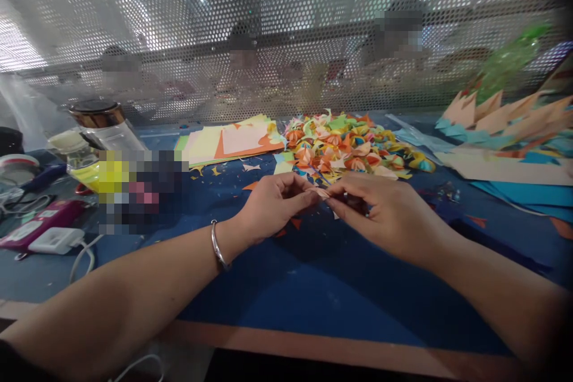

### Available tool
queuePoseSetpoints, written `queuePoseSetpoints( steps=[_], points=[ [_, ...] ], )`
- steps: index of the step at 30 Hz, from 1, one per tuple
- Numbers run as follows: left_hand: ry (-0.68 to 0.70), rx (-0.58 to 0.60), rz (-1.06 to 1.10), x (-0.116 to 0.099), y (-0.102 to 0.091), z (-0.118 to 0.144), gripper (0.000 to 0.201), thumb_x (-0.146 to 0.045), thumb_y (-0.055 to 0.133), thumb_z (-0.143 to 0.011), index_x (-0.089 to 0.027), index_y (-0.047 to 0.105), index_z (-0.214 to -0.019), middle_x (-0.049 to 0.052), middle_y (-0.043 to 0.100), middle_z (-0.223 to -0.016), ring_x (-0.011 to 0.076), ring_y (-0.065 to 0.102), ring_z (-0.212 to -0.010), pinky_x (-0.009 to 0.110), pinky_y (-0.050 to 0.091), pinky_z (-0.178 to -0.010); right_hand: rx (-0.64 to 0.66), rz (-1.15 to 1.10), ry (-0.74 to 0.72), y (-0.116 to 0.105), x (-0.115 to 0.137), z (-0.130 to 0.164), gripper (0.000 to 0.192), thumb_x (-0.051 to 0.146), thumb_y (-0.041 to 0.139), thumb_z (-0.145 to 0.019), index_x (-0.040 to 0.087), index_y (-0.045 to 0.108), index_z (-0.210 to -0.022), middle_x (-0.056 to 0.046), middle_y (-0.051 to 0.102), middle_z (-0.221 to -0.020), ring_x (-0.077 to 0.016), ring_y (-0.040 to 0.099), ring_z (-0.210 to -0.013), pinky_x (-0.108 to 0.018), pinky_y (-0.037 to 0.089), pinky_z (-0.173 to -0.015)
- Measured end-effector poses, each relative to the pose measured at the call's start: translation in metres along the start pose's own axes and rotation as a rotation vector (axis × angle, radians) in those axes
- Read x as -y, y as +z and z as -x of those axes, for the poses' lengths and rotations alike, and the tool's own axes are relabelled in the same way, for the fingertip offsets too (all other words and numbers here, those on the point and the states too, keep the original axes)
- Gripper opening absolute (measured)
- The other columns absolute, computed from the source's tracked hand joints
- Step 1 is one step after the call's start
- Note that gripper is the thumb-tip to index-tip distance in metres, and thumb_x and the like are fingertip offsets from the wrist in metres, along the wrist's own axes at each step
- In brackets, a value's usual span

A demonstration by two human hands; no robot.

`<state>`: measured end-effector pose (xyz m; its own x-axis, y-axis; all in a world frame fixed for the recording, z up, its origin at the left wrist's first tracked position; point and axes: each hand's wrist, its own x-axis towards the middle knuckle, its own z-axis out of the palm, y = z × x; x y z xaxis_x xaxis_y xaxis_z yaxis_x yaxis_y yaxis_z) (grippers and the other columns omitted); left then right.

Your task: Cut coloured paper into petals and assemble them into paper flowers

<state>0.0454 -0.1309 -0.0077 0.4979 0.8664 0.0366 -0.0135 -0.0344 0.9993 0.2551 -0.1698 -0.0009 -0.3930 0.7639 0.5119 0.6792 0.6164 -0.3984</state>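
Pale-pink paper pc. (320, 193): located btwn both hands, over the blue table (286, 304), this side of the heap. Long axis approx. L-R, one end at each hand's fingertips; fingers cover most of it, so I can't tell which end is the front. L hand (271, 206): thumb & index pinching the pc.'s L end; other fingers curled, partly hidden. R hand (387, 215): thumb & index pinching the R end; other fingers bent in. Silver bangle (217, 246) on L wrist. Just beyond hands: heap (344, 143) of multicol. folded paper. L of heap, adjacent: stack of col. sheets (246, 140). Far R: spiky folded paper (496, 116), pink w/ blue. Rear: perforated screen (286, 6).
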Motion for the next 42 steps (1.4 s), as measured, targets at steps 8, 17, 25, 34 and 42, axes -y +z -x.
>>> queuePoseSetpoints(
  steps=[8, 17, 25, 34, 42],
  points=[
    [0.03, 0.014, -0.042, 0.003, -0.003, 0.0, 0.032, -0.04, 0.087, -0.073, -0.017, 0.068, -0.084, 0.0, 0.066, -0.076, 0.009, 0.058, -0.067, 0.026, 0.048, -0.068, -0.012, -0.069, 0.037, 0.002, 0.001, 0.0, 0.025, 0.037, 0.059, -0.1, 0.023, 0.071, -0.084, -0.001, 0.068, -0.071, -0.0137, 0.06, -0.06, -0.026, 0.045, -0.057],
    [-0.019, 0.003, -0.029, 0.004, -0.002, 0.0, 0.034, -0.042, 0.088, -0.07, -0.016, 0.067, -0.081, 0.0, 0.065, -0.073, 0.0095, 0.057, -0.065, 0.027, 0.047, -0.065, -0.039, -0.059, 0.034, 0.004, 0.002, 0.001, 0.025, 0.036, 0.06, -0.1, 0.022, 0.068, -0.08, 0.0, 0.065, -0.07, -0.0133, 0.058, -0.06, -0.026, 0.045, -0.056],
    [-0.023, -0.087, 0.112, -0.002, 0.005, 0.005, 0.033, -0.032, 0.089, -0.071, -0.014, 0.068, -0.09, 0.001, 0.07, -0.078, 0.0092, 0.064, -0.069, 0.025, 0.051, -0.071, -0.087, 0.016, -0.004, 0.006, 0.002, 0.0, 0.027, 0.035, 0.06, -0.101, 0.022, 0.066, -0.077, 0.0, 0.063, -0.067, -0.0133, 0.056, -0.057, -0.027, 0.043, -0.056],
    [-0.042, -0.106, 0.163, -0.008, 0.008, 0.007, 0.032, -0.029, 0.09, -0.072, -0.013, 0.069, -0.091, 0.001, 0.071, -0.079, 0.0093, 0.065, -0.07, 0.025, 0.052, -0.071, -0.131, 0.177, -0.132, 0.011, -0.002, 0.004, 0.019, 0.024, 0.058, -0.099, 0.021, 0.064, -0.081, -0.001, 0.064, -0.072, -0.0142, 0.058, -0.059, -0.028, 0.042, -0.055],
    [-0.063, -0.112, 0.118, -0.007, 0.008, 0.005, 0.018, -0.021, 0.082, -0.08, -0.015, 0.067, -0.088, 0.001, 0.069, -0.079, 0.0099, 0.065, -0.073, 0.026, 0.052, -0.073, -0.12, 0.247, -0.186, 0.012, -0.003, 0.005, 0.018, 0.023, 0.055, -0.102, 0.02, 0.065, -0.088, -0.003, 0.065, -0.076, -0.0149, 0.06, -0.063, -0.028, 0.044, -0.058]
  ],
)
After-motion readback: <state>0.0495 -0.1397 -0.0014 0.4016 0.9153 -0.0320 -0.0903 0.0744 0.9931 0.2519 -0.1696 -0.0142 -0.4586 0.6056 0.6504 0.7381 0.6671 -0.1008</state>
